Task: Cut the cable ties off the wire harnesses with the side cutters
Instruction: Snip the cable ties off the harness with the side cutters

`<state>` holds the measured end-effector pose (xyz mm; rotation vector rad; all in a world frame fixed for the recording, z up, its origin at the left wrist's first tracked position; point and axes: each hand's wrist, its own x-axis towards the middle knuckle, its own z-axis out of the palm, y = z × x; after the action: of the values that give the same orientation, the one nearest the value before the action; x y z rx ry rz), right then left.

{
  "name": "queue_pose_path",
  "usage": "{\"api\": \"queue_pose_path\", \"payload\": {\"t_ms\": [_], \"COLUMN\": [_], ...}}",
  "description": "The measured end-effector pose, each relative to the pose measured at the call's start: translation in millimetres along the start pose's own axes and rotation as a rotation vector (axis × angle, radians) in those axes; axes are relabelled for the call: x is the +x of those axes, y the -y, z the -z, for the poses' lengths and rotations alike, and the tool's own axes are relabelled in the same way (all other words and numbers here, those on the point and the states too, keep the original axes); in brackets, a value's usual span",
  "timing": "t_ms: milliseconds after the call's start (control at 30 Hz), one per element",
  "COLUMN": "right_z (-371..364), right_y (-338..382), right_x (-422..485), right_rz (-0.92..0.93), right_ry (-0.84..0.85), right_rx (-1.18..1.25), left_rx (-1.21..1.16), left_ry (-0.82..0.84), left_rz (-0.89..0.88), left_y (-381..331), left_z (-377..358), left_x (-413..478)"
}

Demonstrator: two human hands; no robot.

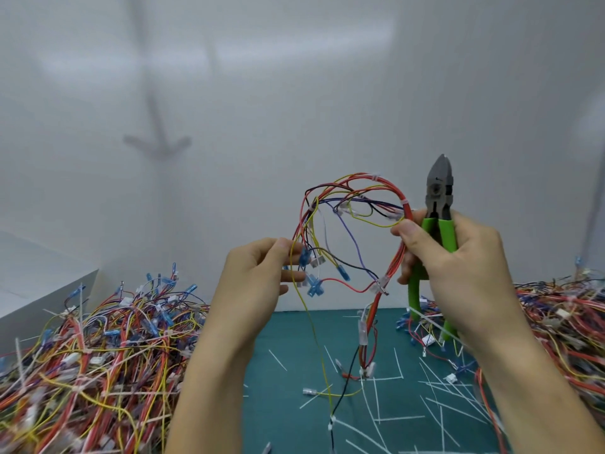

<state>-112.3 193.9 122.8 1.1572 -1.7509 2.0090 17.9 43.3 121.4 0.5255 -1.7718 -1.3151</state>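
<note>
head view: a person held a harness [390,184] up as a loop over a green mat [288,355], before a white wall [294,93]. the left hand [258,273], at 9 o'clock of the loop, pinched several thin wires between thumb and curled fingers, just beside blue connectors [312,285]. the right hand [458,257], at 3 o'clock, had its fingers wrapped round the green handles of the cutters [440,188], thumb and forefinger also nipping the red bundle. the cutters pointed to 12 o'clock, jaws closed and touching no wire. a white tie [375,177] sat at the loop's 1 o'clock. piles of harnesses lay at 8 o'clock [98,339] and 4 o'clock [556,306]; cut ties [458,404] littered the mat at 5 o'clock.
</note>
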Motion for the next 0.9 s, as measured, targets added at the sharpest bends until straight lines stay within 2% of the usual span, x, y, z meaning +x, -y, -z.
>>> {"api": "queue_pose_path", "payload": {"t_ms": [100, 233, 533, 833, 900], "right_z": [1.5, 2.7, 2.4, 1.5, -0.2], "right_y": [0.6, 0.8, -0.9, -4.3, -3.3], "right_x": [0.3, 0.7, 0.7, 1.2, 0.2], "right_rz": [-0.009, -0.008, -0.011, -0.041, -0.015], "right_ry": [0.018, 0.048, 0.100, 0.074, 0.065], "right_rx": [0.016, 0.036, 0.030, -0.009, -0.044], "left_rx": [-0.022, 0.000, 0.002, -0.083, -0.069], "left_ry": [-0.066, -0.251, -0.086, -0.159, -0.222], "left_rz": [-0.034, -0.090, -0.166, -0.121, -0.144], "left_y": [1.7, 9.9, 11.1, 6.8, 5.4], "left_z": [-0.3, 1.4, -0.3, 1.9, 0.5], "left_x": [0.7, 5.0, 6.2, 5.1, 4.4]}}
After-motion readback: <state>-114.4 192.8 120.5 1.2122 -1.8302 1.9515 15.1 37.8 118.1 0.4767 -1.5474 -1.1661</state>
